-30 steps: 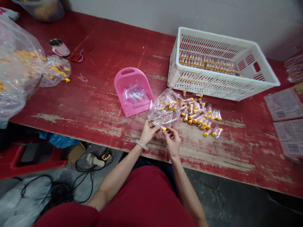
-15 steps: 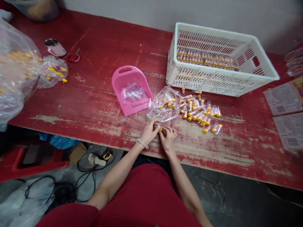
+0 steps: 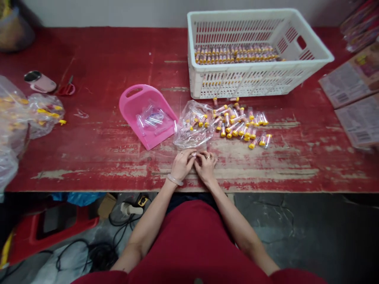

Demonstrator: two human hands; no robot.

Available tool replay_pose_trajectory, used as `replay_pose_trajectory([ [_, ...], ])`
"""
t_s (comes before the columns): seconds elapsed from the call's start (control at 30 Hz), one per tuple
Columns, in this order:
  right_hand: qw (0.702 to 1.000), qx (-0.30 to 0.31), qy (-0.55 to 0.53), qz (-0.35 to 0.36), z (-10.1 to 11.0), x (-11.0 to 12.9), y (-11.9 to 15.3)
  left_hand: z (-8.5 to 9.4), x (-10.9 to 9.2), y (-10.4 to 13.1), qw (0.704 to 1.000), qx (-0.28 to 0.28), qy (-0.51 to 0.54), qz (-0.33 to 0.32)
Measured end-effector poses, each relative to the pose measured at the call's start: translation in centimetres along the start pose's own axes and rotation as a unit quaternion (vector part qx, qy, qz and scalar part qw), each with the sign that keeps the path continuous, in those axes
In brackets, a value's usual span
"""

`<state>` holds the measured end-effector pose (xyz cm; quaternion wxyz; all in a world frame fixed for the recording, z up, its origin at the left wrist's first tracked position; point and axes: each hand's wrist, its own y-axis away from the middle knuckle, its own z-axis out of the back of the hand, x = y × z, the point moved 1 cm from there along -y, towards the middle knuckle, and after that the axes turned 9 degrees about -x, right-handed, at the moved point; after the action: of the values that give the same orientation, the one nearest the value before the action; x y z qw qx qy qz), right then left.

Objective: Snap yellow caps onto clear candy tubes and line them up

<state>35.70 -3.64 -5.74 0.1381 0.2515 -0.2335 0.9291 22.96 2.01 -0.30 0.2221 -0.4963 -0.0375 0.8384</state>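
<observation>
My left hand (image 3: pixel 181 165) and my right hand (image 3: pixel 205 165) meet near the table's front edge, fingertips pinched together. Between them is a small pale piece (image 3: pixel 194 154), mostly hidden by the fingers, so its kind is unclear. Just beyond lies a clear plastic bag (image 3: pixel 192 136) with yellow-capped tubes inside. A loose pile of small clear tubes with yellow caps (image 3: pixel 237 122) spreads to its right. On the left, a pink scoop tray (image 3: pixel 126 103) holds clear plastic tubes (image 3: pixel 155 118).
A white slatted crate (image 3: pixel 251 79) with rows of capped tubes stands at the back. Far left are plastic bags of yellow caps (image 3: pixel 44 114), a pink mug (image 3: pixel 41 82) and red-handled scissors (image 3: pixel 68 88). Printed cards (image 3: pixel 355 118) lie at right. A red stool (image 3: pixel 65 230) stands below.
The view has swung to the right and levelled. Both hands remain together at the table edge; the yellow cap seen between the fingertips before no longer shows, and a pale piece does.
</observation>
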Motion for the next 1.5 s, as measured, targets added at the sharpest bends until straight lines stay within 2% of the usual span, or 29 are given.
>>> replay_pose_trajectory([
  [0.1, 1.0, 0.005, 0.002, -0.006, 0.1, 0.1, -0.1, 0.1, 0.2, 0.1, 1.0, -0.016, -0.018, -0.02],
  [0.43, 1.0, 0.013, -0.013, -0.015, 0.1, 0.2, -0.1, -0.2, 0.9, -0.1, 0.994, 0.017, -0.064, -0.081],
  [0.67, 0.999, 0.03, -0.014, -0.031, 0.3, 0.4, -0.4, 0.3, 1.5, -0.7, 0.992, 0.016, -0.09, -0.09],
  [0.9, 0.998, 0.04, -0.024, -0.04, 0.6, 0.4, -0.5, 0.8, 1.4, -0.5, 0.993, -0.019, -0.097, -0.063],
  [1.03, 0.998, 0.049, -0.027, -0.036, 0.5, 0.4, -0.5, 1.3, 1.6, -0.5, 0.989, -0.098, -0.097, -0.055],
  [1.07, 0.998, 0.049, -0.027, -0.036, 0.5, 0.4, -0.5, 1.3, 1.7, -0.5, 0.99, -0.095, -0.096, -0.051],
  [1.13, 0.998, 0.047, -0.027, -0.038, 0.5, 0.4, -0.5, 1.0, 2.0, -0.5, 0.995, -0.054, -0.076, -0.022],
  [1.2, 0.998, 0.048, -0.028, -0.038, 0.5, 0.4, -0.5, 0.6, 2.2, -0.5, 0.999, -0.026, -0.022, 0.035],
  [1.23, 0.998, 0.049, -0.029, -0.037, 0.5, 0.4, -0.5, 0.5, 2.3, -0.5, 0.997, -0.031, 0.011, 0.067],
  [1.3, 0.998, 0.051, -0.03, -0.036, 0.5, 0.4, -0.5, 0.5, 2.2, -0.6, 0.988, -0.068, 0.07, 0.122],
  [1.37, 0.998, 0.051, -0.029, -0.036, 0.5, 0.3, -0.5, 0.7, 2.0, -0.7, 0.978, -0.104, 0.102, 0.146],
  [1.43, 0.998, 0.05, -0.029, -0.034, 0.5, 0.3, -0.5, 1.1, 1.6, -0.8, 0.976, -0.132, 0.101, 0.141],
  [1.5, 0.998, 0.05, -0.031, -0.032, 0.5, 0.3, -0.5, 1.4, 1.4, -0.7, 0.979, -0.162, 0.063, 0.105],
])
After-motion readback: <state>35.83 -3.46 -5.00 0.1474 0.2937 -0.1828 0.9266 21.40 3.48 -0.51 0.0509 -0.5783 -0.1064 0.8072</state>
